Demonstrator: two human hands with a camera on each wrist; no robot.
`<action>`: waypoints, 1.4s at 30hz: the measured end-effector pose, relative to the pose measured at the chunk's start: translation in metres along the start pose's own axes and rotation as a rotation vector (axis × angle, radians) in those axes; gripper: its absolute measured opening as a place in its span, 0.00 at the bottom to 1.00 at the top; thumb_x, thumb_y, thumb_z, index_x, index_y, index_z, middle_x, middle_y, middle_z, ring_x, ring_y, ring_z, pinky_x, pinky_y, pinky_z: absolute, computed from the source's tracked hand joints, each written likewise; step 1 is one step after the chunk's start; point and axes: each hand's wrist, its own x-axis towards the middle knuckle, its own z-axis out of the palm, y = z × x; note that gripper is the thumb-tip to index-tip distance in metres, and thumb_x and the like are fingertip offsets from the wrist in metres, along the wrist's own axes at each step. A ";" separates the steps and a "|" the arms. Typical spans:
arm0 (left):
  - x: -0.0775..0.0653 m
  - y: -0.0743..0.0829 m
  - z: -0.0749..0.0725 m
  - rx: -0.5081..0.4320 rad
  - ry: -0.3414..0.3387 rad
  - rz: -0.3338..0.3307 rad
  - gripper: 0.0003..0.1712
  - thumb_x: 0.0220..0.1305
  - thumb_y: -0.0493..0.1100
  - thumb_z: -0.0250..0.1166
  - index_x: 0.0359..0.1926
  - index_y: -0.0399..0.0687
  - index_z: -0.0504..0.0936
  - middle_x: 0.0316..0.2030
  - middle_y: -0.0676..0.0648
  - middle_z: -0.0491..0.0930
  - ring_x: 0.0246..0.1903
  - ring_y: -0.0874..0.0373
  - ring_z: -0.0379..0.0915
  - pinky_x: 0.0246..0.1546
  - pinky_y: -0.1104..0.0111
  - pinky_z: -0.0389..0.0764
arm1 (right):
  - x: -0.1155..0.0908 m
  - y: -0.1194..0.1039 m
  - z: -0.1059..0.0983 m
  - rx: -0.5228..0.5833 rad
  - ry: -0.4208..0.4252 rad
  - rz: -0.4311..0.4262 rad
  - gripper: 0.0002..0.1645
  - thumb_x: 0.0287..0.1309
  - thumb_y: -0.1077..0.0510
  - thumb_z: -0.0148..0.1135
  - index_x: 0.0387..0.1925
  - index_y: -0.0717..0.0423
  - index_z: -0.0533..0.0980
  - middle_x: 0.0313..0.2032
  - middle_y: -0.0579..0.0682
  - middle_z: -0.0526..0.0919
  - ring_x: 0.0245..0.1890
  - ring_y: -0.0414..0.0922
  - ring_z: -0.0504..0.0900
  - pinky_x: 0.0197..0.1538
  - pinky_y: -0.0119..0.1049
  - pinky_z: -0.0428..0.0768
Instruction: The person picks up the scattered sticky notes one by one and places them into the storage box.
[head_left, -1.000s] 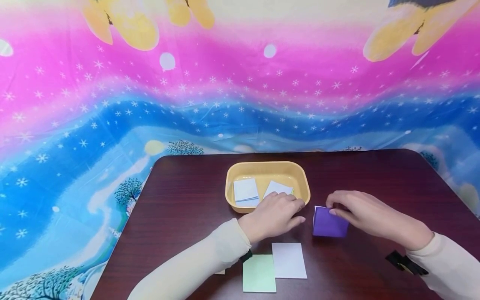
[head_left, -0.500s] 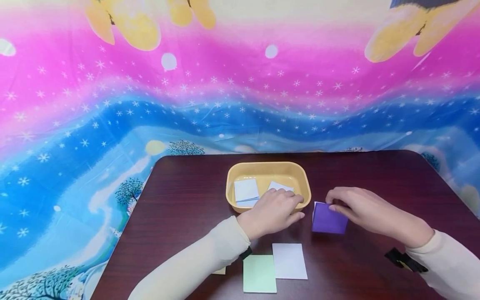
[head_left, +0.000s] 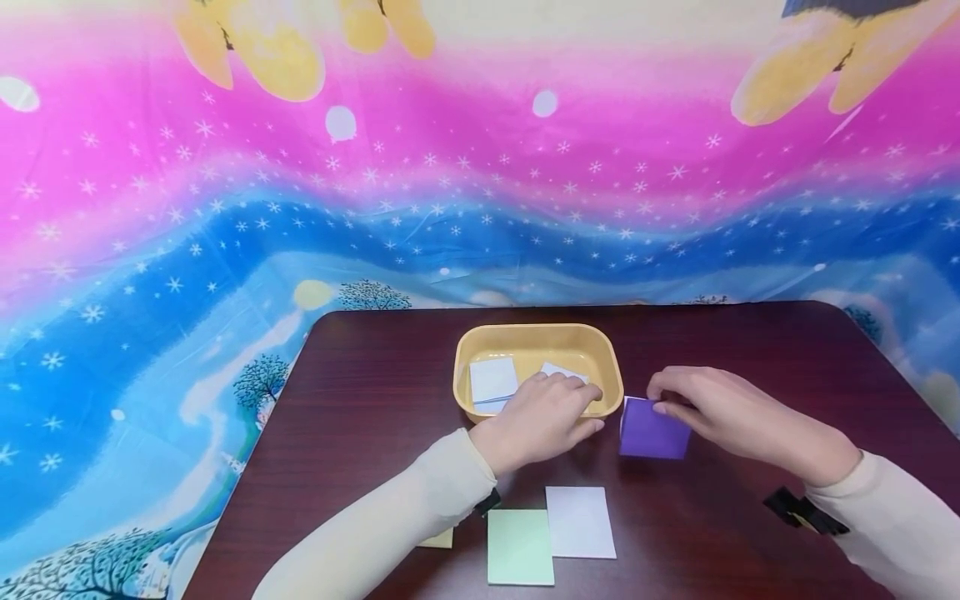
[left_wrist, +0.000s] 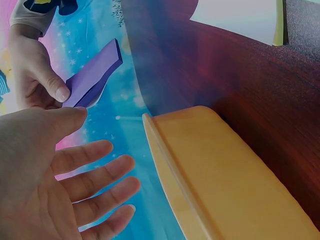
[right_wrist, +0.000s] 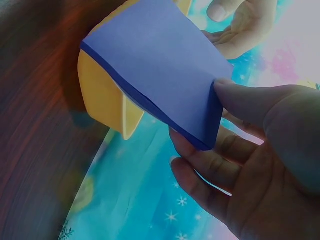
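My right hand (head_left: 742,423) pinches a purple sticky note pad (head_left: 654,430) by its top edge, just right of a yellow plastic tub (head_left: 540,333). In the right wrist view the thumb lies on the pad's (right_wrist: 155,65) face, with fingers behind it. Over the tub's near right rim, my left hand (head_left: 534,421) is held with nothing in it; the left wrist view shows its fingers spread and relaxed. Inside the tub lie white-faced pads (head_left: 492,381) at the left and another white pad (head_left: 562,372) partly behind the left hand.
On the dark wooden table (head_left: 375,392), a light green pad (head_left: 521,547) lies beside a pale white pad (head_left: 580,522) near the front. A yellowish pad (head_left: 438,540) is mostly hidden by the left sleeve. A patterned cloth (head_left: 480,167) hangs behind the table.
My right hand has moved slightly up and left with the purple pad, closer to the tub. The left hand has shifted only a little.
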 end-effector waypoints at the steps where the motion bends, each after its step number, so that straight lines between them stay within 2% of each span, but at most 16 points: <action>1: 0.000 0.000 0.000 -0.002 0.000 -0.002 0.23 0.64 0.60 0.54 0.53 0.55 0.79 0.43 0.56 0.81 0.41 0.61 0.76 0.42 0.66 0.73 | 0.001 0.000 0.000 0.002 -0.003 0.000 0.10 0.52 0.59 0.65 0.30 0.40 0.74 0.26 0.30 0.71 0.25 0.29 0.67 0.30 0.32 0.73; 7: 0.000 -0.004 -0.001 -0.008 -0.006 -0.011 0.23 0.64 0.59 0.54 0.53 0.55 0.78 0.44 0.55 0.81 0.42 0.61 0.76 0.46 0.64 0.73 | 0.006 0.000 -0.001 0.002 0.001 0.000 0.10 0.51 0.60 0.65 0.30 0.40 0.74 0.26 0.30 0.71 0.25 0.30 0.67 0.30 0.31 0.73; 13: 0.000 -0.008 -0.001 -0.024 -0.021 -0.022 0.23 0.63 0.61 0.55 0.52 0.55 0.78 0.42 0.56 0.81 0.40 0.62 0.75 0.40 0.68 0.71 | 0.011 0.001 0.000 0.000 0.004 0.000 0.09 0.52 0.59 0.65 0.30 0.41 0.74 0.25 0.30 0.71 0.25 0.30 0.67 0.30 0.32 0.72; 20: -0.002 -0.011 -0.002 -0.015 -0.027 -0.038 0.23 0.63 0.61 0.54 0.51 0.55 0.78 0.42 0.56 0.81 0.39 0.61 0.74 0.38 0.68 0.71 | 0.016 0.000 0.003 0.010 0.017 0.000 0.09 0.51 0.59 0.65 0.30 0.41 0.74 0.25 0.31 0.71 0.25 0.31 0.68 0.31 0.32 0.72; 27: -0.002 -0.013 -0.002 0.003 -0.013 -0.033 0.22 0.64 0.60 0.53 0.51 0.55 0.78 0.42 0.56 0.81 0.38 0.61 0.74 0.36 0.68 0.72 | 0.023 -0.004 0.008 0.037 -0.019 0.011 0.08 0.53 0.58 0.65 0.30 0.40 0.75 0.26 0.31 0.71 0.26 0.32 0.68 0.31 0.33 0.72; 42: -0.005 -0.019 -0.005 -0.016 -0.035 -0.066 0.24 0.63 0.60 0.55 0.54 0.54 0.77 0.45 0.54 0.81 0.42 0.60 0.76 0.42 0.67 0.74 | 0.034 -0.005 0.004 0.036 -0.027 0.034 0.05 0.53 0.58 0.64 0.31 0.44 0.77 0.26 0.34 0.73 0.25 0.34 0.69 0.30 0.33 0.72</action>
